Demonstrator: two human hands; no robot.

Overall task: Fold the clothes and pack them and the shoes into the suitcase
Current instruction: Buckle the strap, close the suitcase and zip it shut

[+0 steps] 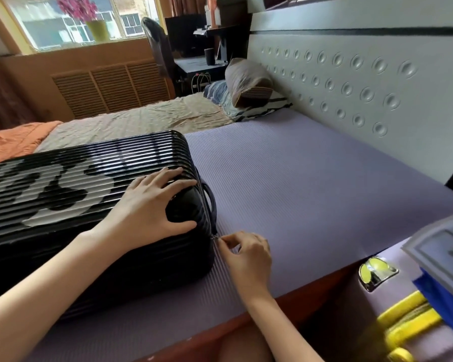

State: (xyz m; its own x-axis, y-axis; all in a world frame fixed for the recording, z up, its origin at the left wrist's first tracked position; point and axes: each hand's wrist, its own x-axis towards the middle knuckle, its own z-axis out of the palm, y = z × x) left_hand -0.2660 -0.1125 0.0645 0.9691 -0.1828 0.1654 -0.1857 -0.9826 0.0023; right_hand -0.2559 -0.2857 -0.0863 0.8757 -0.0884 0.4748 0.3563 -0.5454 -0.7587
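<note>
A black ribbed suitcase with large white lettering lies flat and closed on the purple mat covering the bed. My left hand rests on its lid near the right end, fingers spread flat. My right hand pinches the small metal zipper pull at the suitcase's near right corner. A dark carry handle sticks out from the suitcase's right side. No clothes or shoes are visible.
A grey pillow and striped bedding lie at the head of the bed by the padded headboard. An orange blanket lies at the far left. Yellow-and-blue items sit on the floor at the lower right.
</note>
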